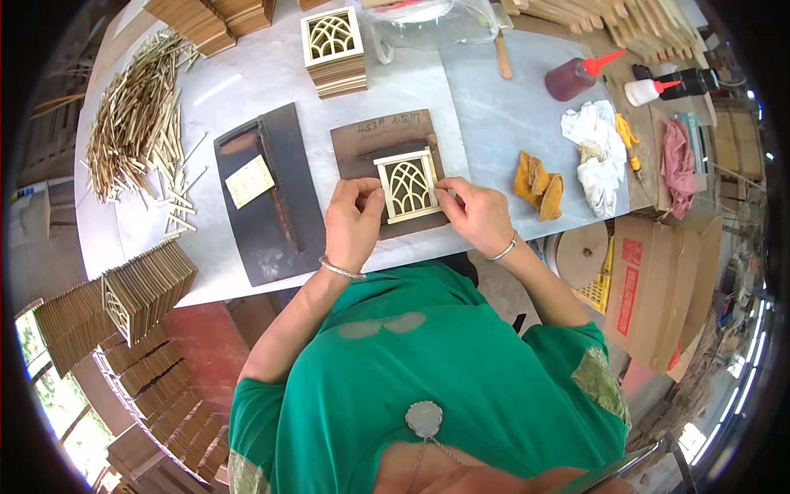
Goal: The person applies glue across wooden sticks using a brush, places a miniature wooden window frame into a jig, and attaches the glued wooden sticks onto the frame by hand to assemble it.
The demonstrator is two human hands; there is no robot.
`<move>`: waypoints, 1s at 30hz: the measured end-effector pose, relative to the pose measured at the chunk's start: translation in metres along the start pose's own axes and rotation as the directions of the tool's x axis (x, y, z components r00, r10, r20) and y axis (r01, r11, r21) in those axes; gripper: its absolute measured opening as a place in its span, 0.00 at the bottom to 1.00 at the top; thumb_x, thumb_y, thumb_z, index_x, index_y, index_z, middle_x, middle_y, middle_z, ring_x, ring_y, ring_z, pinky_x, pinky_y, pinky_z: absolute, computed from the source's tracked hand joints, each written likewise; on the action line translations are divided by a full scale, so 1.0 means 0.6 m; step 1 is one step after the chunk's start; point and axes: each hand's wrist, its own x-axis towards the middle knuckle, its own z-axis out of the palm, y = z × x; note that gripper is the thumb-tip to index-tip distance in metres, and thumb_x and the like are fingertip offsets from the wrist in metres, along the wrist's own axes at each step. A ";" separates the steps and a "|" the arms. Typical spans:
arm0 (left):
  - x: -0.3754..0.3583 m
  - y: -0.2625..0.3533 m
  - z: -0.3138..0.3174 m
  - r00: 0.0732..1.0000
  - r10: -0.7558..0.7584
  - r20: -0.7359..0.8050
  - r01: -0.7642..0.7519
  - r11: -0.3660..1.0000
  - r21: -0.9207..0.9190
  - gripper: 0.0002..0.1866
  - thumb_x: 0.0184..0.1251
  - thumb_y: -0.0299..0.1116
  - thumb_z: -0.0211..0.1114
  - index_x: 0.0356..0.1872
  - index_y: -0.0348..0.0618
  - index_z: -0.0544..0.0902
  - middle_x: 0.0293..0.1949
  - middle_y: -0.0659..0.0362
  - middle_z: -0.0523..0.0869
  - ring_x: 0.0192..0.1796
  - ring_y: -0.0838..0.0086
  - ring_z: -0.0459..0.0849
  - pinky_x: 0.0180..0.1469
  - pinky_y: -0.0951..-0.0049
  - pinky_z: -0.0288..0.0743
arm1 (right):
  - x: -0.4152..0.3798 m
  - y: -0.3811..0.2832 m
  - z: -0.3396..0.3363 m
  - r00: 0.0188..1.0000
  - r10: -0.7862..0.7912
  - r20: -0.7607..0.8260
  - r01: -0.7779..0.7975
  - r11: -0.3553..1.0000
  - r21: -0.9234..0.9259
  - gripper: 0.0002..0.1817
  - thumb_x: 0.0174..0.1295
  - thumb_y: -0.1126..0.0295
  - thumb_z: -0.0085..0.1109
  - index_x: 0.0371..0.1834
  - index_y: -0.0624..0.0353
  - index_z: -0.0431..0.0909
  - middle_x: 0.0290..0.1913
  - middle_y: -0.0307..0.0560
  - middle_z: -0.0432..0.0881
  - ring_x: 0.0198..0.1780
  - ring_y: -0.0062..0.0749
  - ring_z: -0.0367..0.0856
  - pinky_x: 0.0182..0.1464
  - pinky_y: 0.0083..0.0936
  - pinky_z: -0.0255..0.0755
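Observation:
A small pale wooden lattice panel [409,186] with an arched pattern lies on a dark brown board [350,150] with handwriting along its far edge. My left hand [354,218] pinches the panel's left side with thumb and forefinger. On the opposite side, my right hand [479,216] is closed in a similar pinch at the right edge. Pale strips border the lattice, and their ends stick out slightly at the corners. My fingertips cover parts of both side edges.
Left of the board lies a dark panel [288,185] bearing a pale card [249,181]. Loose sticks [136,123] are heaped farther left. Lattice panels [336,66] stand stacked at the back. A red-tipped bottle [570,80], white cloth [601,156] and orange-brown cloth pieces [539,188] lie right.

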 end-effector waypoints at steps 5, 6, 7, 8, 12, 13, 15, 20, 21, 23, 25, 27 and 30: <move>0.015 0.002 0.002 0.995 -0.095 0.027 0.097 0.988 -0.118 0.08 0.63 0.31 0.66 0.37 0.36 0.82 0.25 0.58 0.85 0.28 0.77 0.83 0.34 0.72 0.77 | 0.011 0.001 -0.001 1.000 0.006 0.028 -0.005 0.999 -0.035 0.08 0.62 0.63 0.60 0.36 0.54 0.83 0.19 0.47 0.80 0.21 0.41 0.80 0.24 0.34 0.71; 0.019 -0.004 0.004 0.997 -0.072 0.015 0.073 0.993 -0.096 0.07 0.62 0.31 0.66 0.36 0.37 0.81 0.27 0.54 0.86 0.30 0.72 0.86 0.36 0.69 0.79 | 0.017 0.000 -0.001 0.999 0.016 0.048 -0.014 0.999 -0.045 0.08 0.62 0.61 0.59 0.34 0.53 0.82 0.20 0.47 0.81 0.23 0.45 0.82 0.26 0.38 0.73; 0.025 -0.011 0.006 0.999 0.028 -0.025 -0.029 1.000 -0.002 0.07 0.60 0.29 0.67 0.35 0.39 0.81 0.29 0.51 0.87 0.33 0.65 0.87 0.38 0.66 0.80 | 0.021 0.004 0.002 1.000 -0.004 0.025 0.005 0.999 -0.051 0.09 0.62 0.60 0.59 0.34 0.53 0.82 0.22 0.49 0.82 0.24 0.48 0.82 0.28 0.39 0.74; 0.026 -0.011 0.005 0.999 0.029 -0.043 -0.027 0.999 0.027 0.06 0.59 0.29 0.67 0.35 0.40 0.81 0.30 0.50 0.87 0.34 0.60 0.88 0.39 0.65 0.80 | 0.026 0.003 0.002 0.999 0.020 0.039 -0.018 0.998 -0.058 0.10 0.62 0.60 0.59 0.34 0.54 0.83 0.22 0.50 0.82 0.25 0.48 0.82 0.28 0.38 0.74; 0.021 0.010 -0.034 0.995 -0.025 -0.092 0.017 0.996 -0.083 0.06 0.58 0.28 0.69 0.32 0.36 0.83 0.27 0.55 0.86 0.31 0.76 0.84 0.36 0.73 0.78 | 0.054 -0.015 -0.001 0.983 0.045 0.176 -0.066 0.992 0.112 0.11 0.62 0.63 0.64 0.32 0.61 0.83 0.22 0.51 0.81 0.22 0.34 0.80 0.27 0.29 0.71; 0.014 0.017 -0.053 0.994 -0.055 -0.096 0.038 0.986 -0.165 0.06 0.58 0.27 0.69 0.32 0.35 0.82 0.26 0.57 0.85 0.32 0.78 0.83 0.35 0.74 0.77 | 0.063 -0.033 -0.002 0.979 0.008 0.202 -0.052 0.976 0.213 0.10 0.62 0.66 0.64 0.31 0.63 0.82 0.19 0.45 0.78 0.21 0.22 0.74 0.26 0.23 0.68; 0.001 0.022 -0.108 0.990 -0.093 -0.102 0.058 0.949 -0.309 0.07 0.60 0.25 0.68 0.36 0.35 0.80 0.29 0.60 0.84 0.33 0.81 0.81 0.34 0.77 0.76 | 0.091 -0.078 0.007 0.960 -0.067 0.271 -0.019 0.952 0.304 0.09 0.64 0.69 0.63 0.30 0.64 0.80 0.17 0.38 0.73 0.21 0.16 0.67 0.25 0.20 0.64; -0.078 0.064 -0.283 0.935 0.029 -0.353 -0.143 0.943 -0.301 0.10 0.63 0.28 0.68 0.41 0.34 0.79 0.29 0.59 0.85 0.30 0.82 0.80 0.32 0.79 0.74 | 0.156 -0.261 0.022 0.876 -0.360 0.321 0.185 0.866 0.465 0.10 0.65 0.68 0.61 0.30 0.63 0.78 0.17 0.36 0.70 0.21 0.14 0.63 0.24 0.19 0.58; -0.097 0.069 -0.320 0.916 0.021 -0.401 -0.148 0.945 -0.290 0.11 0.63 0.28 0.69 0.42 0.34 0.80 0.29 0.60 0.85 0.31 0.83 0.79 0.33 0.79 0.74 | 0.168 -0.306 0.030 0.850 -0.399 0.343 0.207 0.853 0.479 0.10 0.65 0.68 0.62 0.30 0.63 0.77 0.17 0.37 0.70 0.21 0.14 0.63 0.24 0.19 0.58; -0.131 0.068 -0.386 0.820 0.077 -0.568 -0.229 0.952 -0.202 0.09 0.62 0.28 0.70 0.39 0.35 0.82 0.29 0.64 0.84 0.31 0.86 0.78 0.33 0.82 0.73 | 0.185 -0.392 0.055 0.790 -0.515 0.333 0.293 0.794 0.533 0.11 0.65 0.67 0.62 0.29 0.63 0.77 0.16 0.38 0.71 0.20 0.16 0.64 0.24 0.21 0.60; -0.161 0.073 -0.443 0.732 0.043 -0.679 -0.245 0.948 -0.204 0.06 0.63 0.25 0.68 0.40 0.35 0.83 0.29 0.66 0.83 0.30 0.88 0.77 0.32 0.84 0.71 | 0.195 -0.468 0.092 0.730 -0.603 0.323 0.344 0.732 0.588 0.12 0.65 0.66 0.62 0.29 0.63 0.78 0.17 0.35 0.70 0.20 0.16 0.62 0.23 0.21 0.57; -0.180 0.064 -0.493 0.666 0.031 -0.746 -0.290 0.931 -0.221 0.06 0.65 0.24 0.68 0.40 0.33 0.83 0.30 0.65 0.84 0.31 0.87 0.78 0.33 0.85 0.73 | 0.202 -0.530 0.133 0.683 -0.633 0.364 0.334 0.714 0.616 0.12 0.65 0.66 0.63 0.29 0.63 0.78 0.17 0.31 0.69 0.21 0.14 0.60 0.23 0.20 0.55; -0.195 0.031 -0.548 0.589 0.019 -0.808 -0.250 0.955 -0.159 0.05 0.65 0.24 0.67 0.38 0.33 0.84 0.31 0.65 0.83 0.33 0.87 0.77 0.37 0.83 0.73 | 0.207 -0.597 0.185 0.623 -0.650 0.436 0.302 0.714 0.632 0.14 0.65 0.64 0.63 0.28 0.64 0.79 0.16 0.31 0.69 0.22 0.14 0.61 0.23 0.20 0.55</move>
